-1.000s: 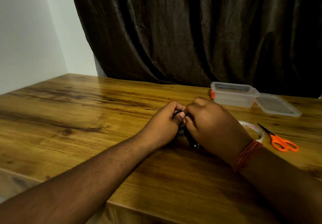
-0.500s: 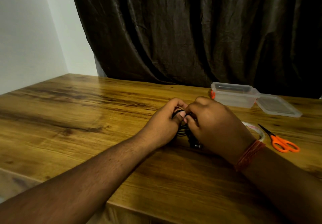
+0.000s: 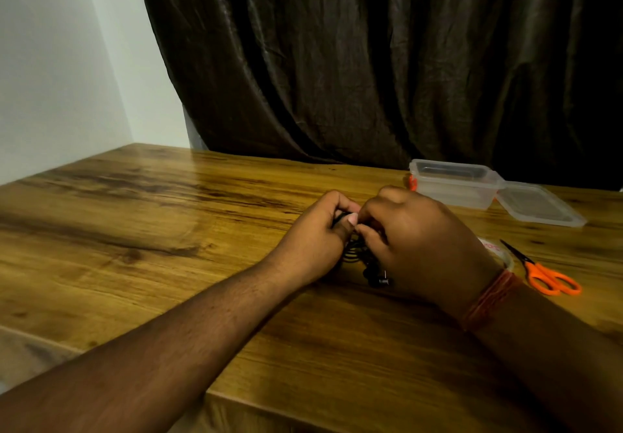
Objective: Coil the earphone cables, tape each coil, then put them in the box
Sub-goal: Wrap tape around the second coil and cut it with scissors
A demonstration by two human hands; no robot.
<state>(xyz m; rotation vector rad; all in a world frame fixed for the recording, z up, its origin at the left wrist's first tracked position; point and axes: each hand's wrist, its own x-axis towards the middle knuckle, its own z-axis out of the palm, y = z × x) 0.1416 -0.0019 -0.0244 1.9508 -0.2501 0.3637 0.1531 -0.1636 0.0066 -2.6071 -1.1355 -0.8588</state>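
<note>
A black earphone cable coil (image 3: 354,250) sits between both hands, just above the wooden table (image 3: 168,230). My left hand (image 3: 313,240) pinches its upper loop with thumb and fingers. My right hand (image 3: 418,244) closes on the coil's right side; the earbuds and plug (image 3: 377,277) poke out below its palm. Most of the coil is hidden by the fingers. The clear plastic box (image 3: 451,185) stands open at the back right, something dark inside it. A tape roll (image 3: 495,250) lies partly hidden behind my right wrist.
The box's clear lid (image 3: 539,205) lies right of the box. Orange-handled scissors (image 3: 546,276) rest near the table's right side. A small orange item (image 3: 412,183) peeks out left of the box. A dark curtain hangs behind the table; its front edge is close to me.
Both hands stay on the coil in nearly the same spot. The right hand's fingers have shifted slightly over the cable, and the earbuds now show more below the palm.
</note>
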